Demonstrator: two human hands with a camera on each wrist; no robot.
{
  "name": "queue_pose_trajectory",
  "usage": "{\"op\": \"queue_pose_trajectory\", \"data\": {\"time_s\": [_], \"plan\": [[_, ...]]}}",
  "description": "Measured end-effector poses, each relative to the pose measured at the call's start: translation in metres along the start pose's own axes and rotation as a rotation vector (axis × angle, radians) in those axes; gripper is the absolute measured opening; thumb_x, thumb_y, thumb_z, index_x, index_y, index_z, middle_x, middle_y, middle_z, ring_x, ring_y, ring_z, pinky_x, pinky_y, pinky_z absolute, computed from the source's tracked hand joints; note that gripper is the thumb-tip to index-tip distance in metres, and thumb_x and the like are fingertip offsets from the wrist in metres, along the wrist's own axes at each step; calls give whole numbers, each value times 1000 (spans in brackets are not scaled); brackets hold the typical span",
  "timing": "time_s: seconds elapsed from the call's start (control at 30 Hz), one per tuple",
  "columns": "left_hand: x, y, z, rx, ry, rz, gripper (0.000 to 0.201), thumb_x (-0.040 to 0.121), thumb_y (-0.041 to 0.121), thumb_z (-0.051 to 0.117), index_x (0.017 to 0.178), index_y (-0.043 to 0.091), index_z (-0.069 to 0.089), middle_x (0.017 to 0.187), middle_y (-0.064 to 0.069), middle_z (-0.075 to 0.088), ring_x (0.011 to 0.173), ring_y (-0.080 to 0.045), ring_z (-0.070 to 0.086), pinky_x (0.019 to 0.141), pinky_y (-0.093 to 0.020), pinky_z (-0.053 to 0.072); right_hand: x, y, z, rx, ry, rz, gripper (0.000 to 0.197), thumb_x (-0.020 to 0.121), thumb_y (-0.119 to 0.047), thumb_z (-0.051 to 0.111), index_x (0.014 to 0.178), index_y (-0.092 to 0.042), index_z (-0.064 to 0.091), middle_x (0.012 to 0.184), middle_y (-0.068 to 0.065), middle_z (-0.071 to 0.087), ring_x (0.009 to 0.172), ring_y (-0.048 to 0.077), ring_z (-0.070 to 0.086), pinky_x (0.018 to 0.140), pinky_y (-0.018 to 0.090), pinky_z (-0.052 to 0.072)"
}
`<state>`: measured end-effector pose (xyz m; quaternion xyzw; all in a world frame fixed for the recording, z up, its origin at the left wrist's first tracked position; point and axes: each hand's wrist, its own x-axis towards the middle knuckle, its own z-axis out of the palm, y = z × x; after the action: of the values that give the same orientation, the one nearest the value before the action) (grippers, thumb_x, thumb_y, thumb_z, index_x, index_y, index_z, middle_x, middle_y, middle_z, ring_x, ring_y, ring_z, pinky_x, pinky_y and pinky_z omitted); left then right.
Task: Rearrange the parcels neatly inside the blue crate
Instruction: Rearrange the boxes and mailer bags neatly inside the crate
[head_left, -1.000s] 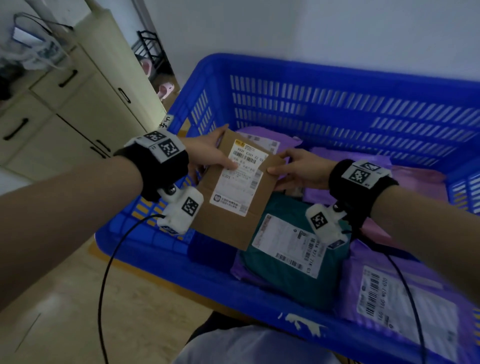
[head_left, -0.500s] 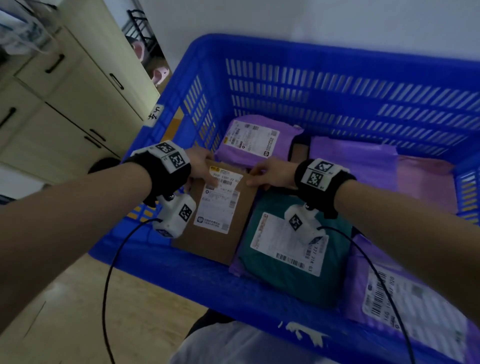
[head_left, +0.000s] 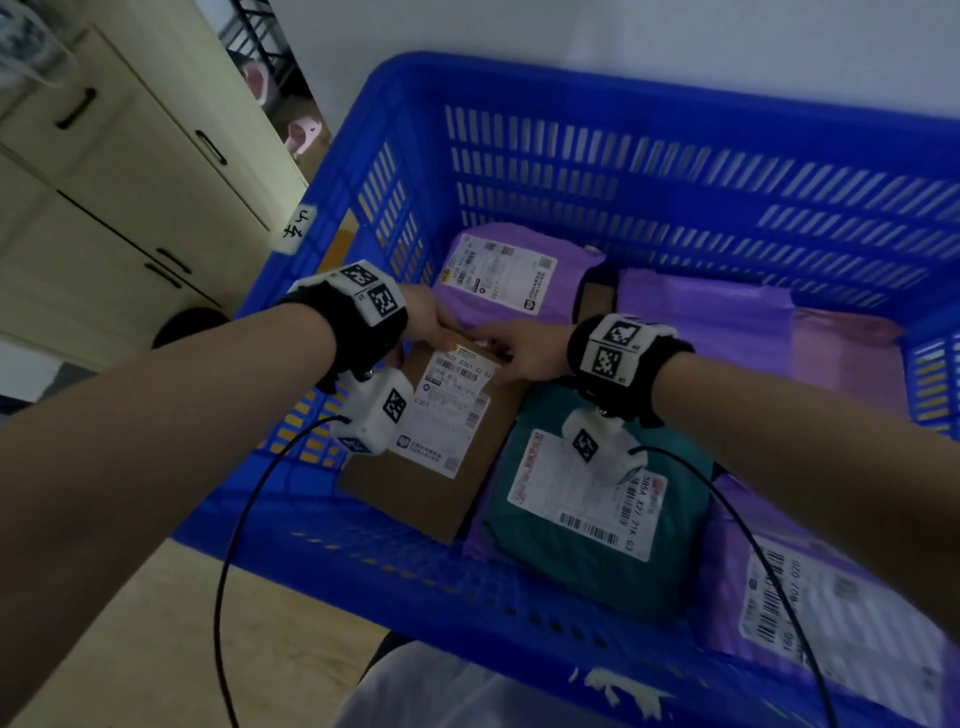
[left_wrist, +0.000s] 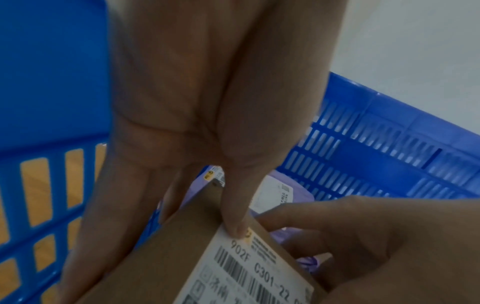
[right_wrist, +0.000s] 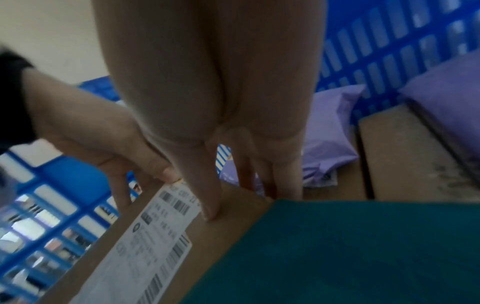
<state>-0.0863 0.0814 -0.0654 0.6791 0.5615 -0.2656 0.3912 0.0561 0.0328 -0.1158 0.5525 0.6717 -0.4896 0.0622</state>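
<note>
A brown cardboard parcel (head_left: 431, 483) with a white label lies flat in the near-left corner of the blue crate (head_left: 623, 156). My left hand (head_left: 426, 322) grips its far-left corner, the thumb (left_wrist: 235, 226) on the label and the fingers down the side. My right hand (head_left: 524, 348) holds the far edge, its thumb (right_wrist: 207, 201) on top and its fingers (right_wrist: 285, 181) behind the edge. A teal parcel (head_left: 597, 561) lies right beside the brown one (right_wrist: 221, 236).
Purple mailers lie at the back left (head_left: 566, 280), back middle (head_left: 717, 322) and near right (head_left: 727, 597); a pink one (head_left: 857, 358) lies at the back right. Another brown box (right_wrist: 405, 154) shows between the back mailers. Cream cabinets (head_left: 130, 197) stand left of the crate.
The brown parcel, held tilted above the crate a second ago, has come down flat into the near-left corner. Both hands kept hold and sank with it.
</note>
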Motion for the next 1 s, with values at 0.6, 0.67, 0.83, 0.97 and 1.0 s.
{"op": "queue_pose_trajectory", "data": {"time_s": [0.6, 0.67, 0.83, 0.97, 1.0], "plan": [[2, -2, 21, 372, 31, 71, 49, 96, -3, 38, 141, 14, 43, 143, -7, 48, 123, -25, 52, 50, -13, 45, 10, -18, 16, -340, -163, -98, 74, 92, -17, 57, 151, -14, 13, 158, 7, 20, 142, 22, 26, 108, 24, 23], [5, -4, 22, 448, -16, 71, 54, 95, -3, 39, 145, 17, 38, 147, -4, 44, 120, -22, 55, 52, -20, 46, 8, -19, 22, -410, -260, -99, 71, 95, -22, 54, 152, -16, 11, 159, 8, 14, 144, 22, 20, 108, 22, 21], [15, -6, 24, 548, -70, 93, 55, 94, 0, 42, 143, 23, 40, 149, -6, 39, 121, -21, 54, 68, -19, 48, 9, -19, 36, -614, -324, -117, 60, 97, -35, 47, 150, -22, 21, 159, 11, 5, 145, 28, 14, 114, 27, 17], [18, 11, 12, 389, 136, 174, 37, 93, 13, 52, 129, 13, 58, 129, -8, 61, 117, -22, 58, 81, -24, 42, -8, -15, 7, -367, -148, -107, 48, 97, -29, 48, 141, -11, 41, 149, 10, 37, 134, 25, 37, 106, 26, 29], [21, 18, 6, 284, 194, 186, 35, 92, 14, 53, 127, 12, 60, 123, -10, 63, 111, -23, 60, 81, -25, 43, -18, -8, -6, -304, -53, -82, 48, 97, -31, 48, 141, -12, 41, 148, 8, 40, 132, 24, 40, 105, 27, 30]]}}
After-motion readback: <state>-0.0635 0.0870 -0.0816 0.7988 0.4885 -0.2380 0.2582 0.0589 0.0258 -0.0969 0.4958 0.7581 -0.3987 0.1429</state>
